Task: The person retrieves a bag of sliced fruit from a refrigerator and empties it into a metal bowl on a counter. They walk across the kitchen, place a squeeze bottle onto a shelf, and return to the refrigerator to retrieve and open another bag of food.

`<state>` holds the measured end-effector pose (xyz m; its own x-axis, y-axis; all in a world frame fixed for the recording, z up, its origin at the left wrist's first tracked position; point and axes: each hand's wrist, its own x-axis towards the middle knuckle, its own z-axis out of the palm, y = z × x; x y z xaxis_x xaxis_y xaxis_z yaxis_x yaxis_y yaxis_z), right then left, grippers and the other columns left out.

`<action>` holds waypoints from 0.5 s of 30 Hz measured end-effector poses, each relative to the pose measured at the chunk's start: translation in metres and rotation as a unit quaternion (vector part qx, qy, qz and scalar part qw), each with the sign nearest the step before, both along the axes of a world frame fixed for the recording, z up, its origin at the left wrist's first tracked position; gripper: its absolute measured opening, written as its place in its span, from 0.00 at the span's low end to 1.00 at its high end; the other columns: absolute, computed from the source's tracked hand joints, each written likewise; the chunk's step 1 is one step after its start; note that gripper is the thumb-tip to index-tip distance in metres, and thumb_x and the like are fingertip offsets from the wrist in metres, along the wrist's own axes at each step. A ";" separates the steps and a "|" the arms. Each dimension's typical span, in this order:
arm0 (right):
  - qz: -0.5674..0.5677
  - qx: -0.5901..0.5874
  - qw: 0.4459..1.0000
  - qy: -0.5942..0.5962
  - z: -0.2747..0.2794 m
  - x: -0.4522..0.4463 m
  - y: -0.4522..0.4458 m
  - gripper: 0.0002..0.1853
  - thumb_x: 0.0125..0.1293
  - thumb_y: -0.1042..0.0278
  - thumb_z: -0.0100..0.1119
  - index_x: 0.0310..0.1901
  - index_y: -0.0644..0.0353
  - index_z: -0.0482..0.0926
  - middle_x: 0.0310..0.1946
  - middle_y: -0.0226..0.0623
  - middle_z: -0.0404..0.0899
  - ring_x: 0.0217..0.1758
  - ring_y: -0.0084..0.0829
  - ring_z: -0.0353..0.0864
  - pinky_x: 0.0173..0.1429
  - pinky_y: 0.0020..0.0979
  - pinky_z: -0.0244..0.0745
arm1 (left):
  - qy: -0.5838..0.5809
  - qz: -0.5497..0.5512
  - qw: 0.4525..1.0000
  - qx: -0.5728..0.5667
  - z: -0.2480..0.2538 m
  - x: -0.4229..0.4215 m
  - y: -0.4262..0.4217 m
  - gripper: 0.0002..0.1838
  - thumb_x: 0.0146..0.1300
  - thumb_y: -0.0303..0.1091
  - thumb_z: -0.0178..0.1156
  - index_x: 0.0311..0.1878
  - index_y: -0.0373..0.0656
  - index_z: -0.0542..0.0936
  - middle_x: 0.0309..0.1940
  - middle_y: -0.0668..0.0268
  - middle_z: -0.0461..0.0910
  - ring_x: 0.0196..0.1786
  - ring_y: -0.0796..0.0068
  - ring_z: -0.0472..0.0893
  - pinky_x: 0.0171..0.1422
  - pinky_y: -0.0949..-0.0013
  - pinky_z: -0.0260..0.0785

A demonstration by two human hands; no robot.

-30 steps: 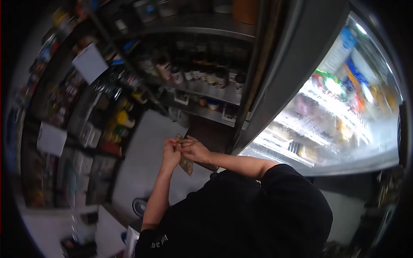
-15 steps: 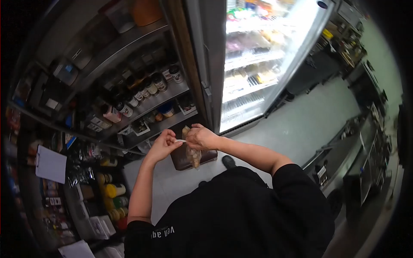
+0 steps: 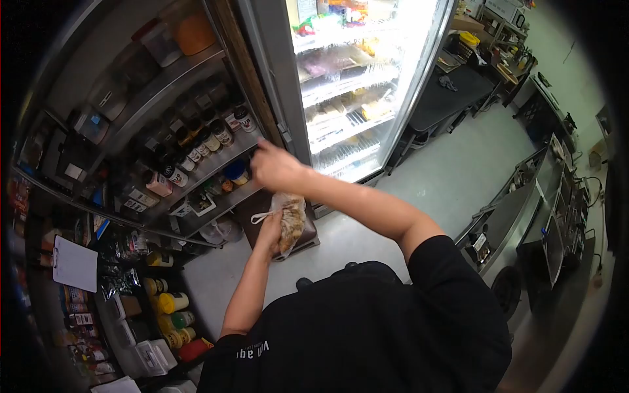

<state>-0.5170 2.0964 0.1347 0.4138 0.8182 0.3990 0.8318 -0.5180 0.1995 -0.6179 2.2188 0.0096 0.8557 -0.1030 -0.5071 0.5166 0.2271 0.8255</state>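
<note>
A clear plastic bag (image 3: 293, 226) of brownish food pieces hangs in front of me, its contents too small to name. Closed around the bag's side is my left hand (image 3: 270, 229), and a white loop (image 3: 259, 217) sticks out beside its fingers. My right hand (image 3: 280, 171) is raised above the bag and apart from it, near the edge of the spice shelf; motion smears its fingers. Below the bag, a brown box-like thing (image 3: 304, 234) stands on the floor, partly hidden.
Spice jars (image 3: 208, 139) line a metal shelf (image 3: 252, 141) at the left. A lit glass-door fridge (image 3: 354, 85) stands ahead. Yellow-lidded jars (image 3: 173, 302) and a clipboard (image 3: 75, 263) sit lower left. A steel counter (image 3: 501, 213) runs along the right.
My right hand has left the bag and moved up toward the shelf. My left hand has shifted right and down onto the bag's side. The view has turned, sliding the fridge leftward.
</note>
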 end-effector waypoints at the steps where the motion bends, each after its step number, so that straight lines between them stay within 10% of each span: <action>1: -0.034 -0.026 0.998 -0.038 0.015 0.021 -0.008 0.08 0.54 0.61 0.57 0.26 0.52 0.84 0.29 0.32 0.80 0.45 0.33 0.77 0.72 0.40 0.52 | -0.004 0.004 1.000 0.000 -0.002 0.000 -0.007 0.20 0.73 0.43 0.44 0.57 0.38 0.70 0.44 0.57 0.79 0.45 0.67 0.81 0.43 0.64 0.77; 8: -0.169 -0.270 0.943 -0.094 0.024 0.083 -0.021 0.13 0.61 0.62 0.53 0.43 0.51 0.85 0.45 0.29 0.82 0.54 0.31 0.75 0.56 0.32 0.60 | 0.039 0.169 0.971 -0.166 -0.005 -0.015 -0.019 0.23 0.73 0.45 0.42 0.61 0.38 0.68 0.53 0.57 0.76 0.51 0.58 0.80 0.53 0.56 0.76; 15: -0.193 -0.195 0.958 -0.086 0.015 0.083 -0.014 0.11 0.60 0.62 0.53 0.38 0.48 0.85 0.41 0.26 0.83 0.53 0.29 0.74 0.53 0.29 0.62 | 0.028 0.255 0.955 -0.148 -0.009 -0.024 -0.016 0.23 0.73 0.46 0.40 0.60 0.39 0.68 0.50 0.57 0.77 0.50 0.60 0.80 0.51 0.57 0.76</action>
<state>-0.4344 2.0827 0.1496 0.6704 0.7188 0.1840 0.5315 -0.6383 0.5568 -0.6418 2.2029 0.0008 0.8054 0.1750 -0.5663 0.3172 0.6798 0.6612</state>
